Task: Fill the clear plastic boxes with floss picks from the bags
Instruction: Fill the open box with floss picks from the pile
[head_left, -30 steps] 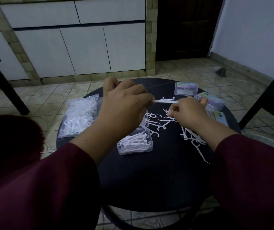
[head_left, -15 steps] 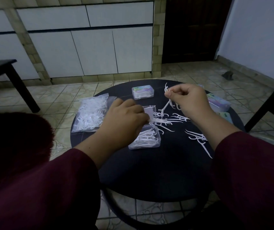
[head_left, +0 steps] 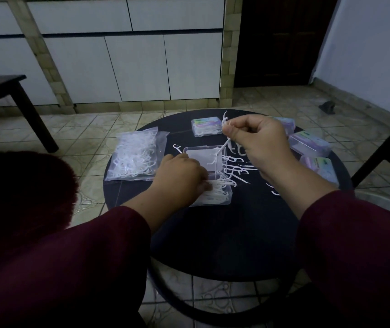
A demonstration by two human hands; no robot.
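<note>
An open clear plastic box (head_left: 222, 197) sits mid-table, partly filled with white floss picks, its lid (head_left: 204, 157) tipped back. My left hand (head_left: 179, 176) is at the box's left edge, fingers curled onto the picks inside. My right hand (head_left: 257, 140) is raised above the lid and pinches a few floss picks (head_left: 223, 143) that stick out up and down. Loose picks (head_left: 239, 166) lie scattered right of the box. A clear bag of picks (head_left: 134, 157) lies at the table's left.
Closed labelled boxes stand at the back (head_left: 207, 126) and along the right edge (head_left: 309, 143), (head_left: 319, 165). The round black table (head_left: 224, 237) stands on a tiled floor. A dark bench (head_left: 2, 88) is far left and a dark chair leg (head_left: 383, 152) far right.
My left hand has dropped from mid-air down to the open box. My right hand has lifted from the loose picks, carrying a few upward. The camera has shifted right.
</note>
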